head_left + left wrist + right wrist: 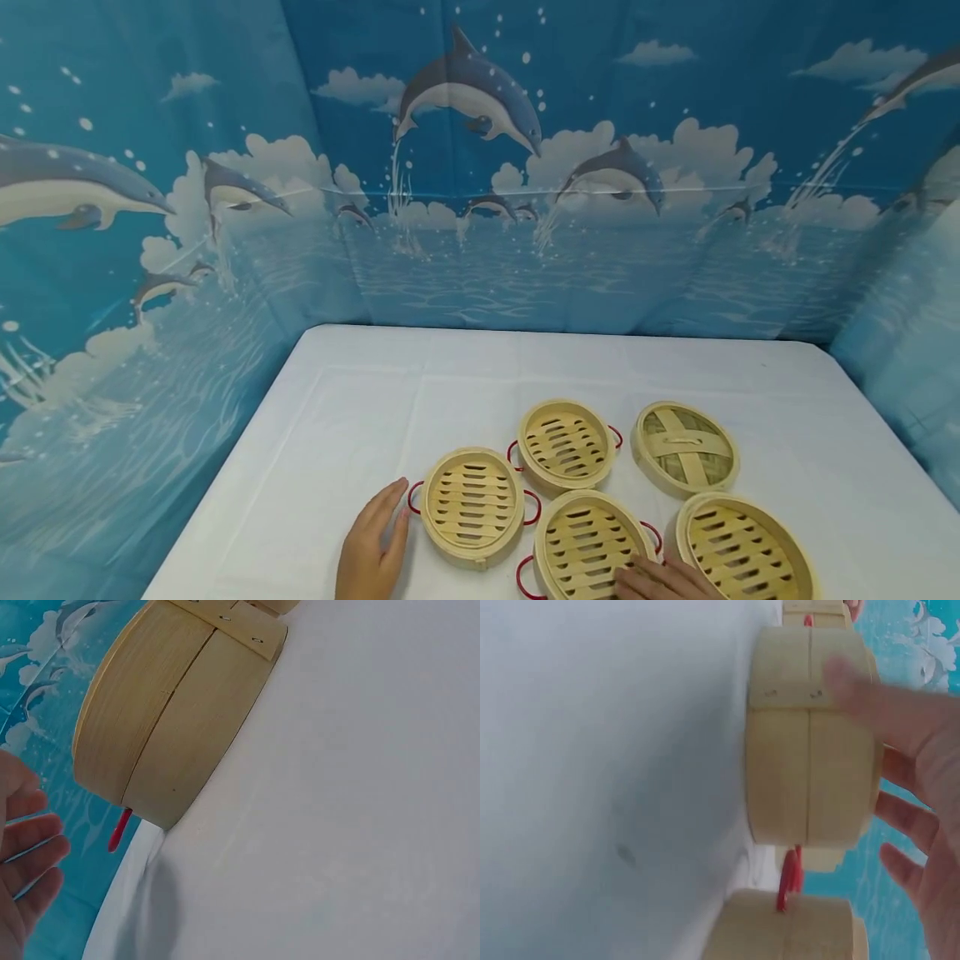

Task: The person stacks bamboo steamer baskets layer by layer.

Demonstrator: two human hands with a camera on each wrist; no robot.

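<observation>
My left hand (375,542) is beside a small bamboo steamer basket (474,504), its relaxed fingers close to the red loop handle (414,497). In the left wrist view its fingers (34,847) are apart from the basket's side wall (172,705). My right hand (670,579) reaches over the right rim of another slatted steamer basket (588,542) at the front, fingers extended over its slats. The right wrist view has the blurred thumb (847,682) in front of this basket's wall (780,772), with the other fingers by its top edge.
Behind stands a third red-handled steamer basket (566,446). A woven bamboo lid (686,450) lies at the back right, with a basket without visible handles (742,554) in front of it. A white cloth covers the table (360,417); dolphin-print curtains (465,275) surround it.
</observation>
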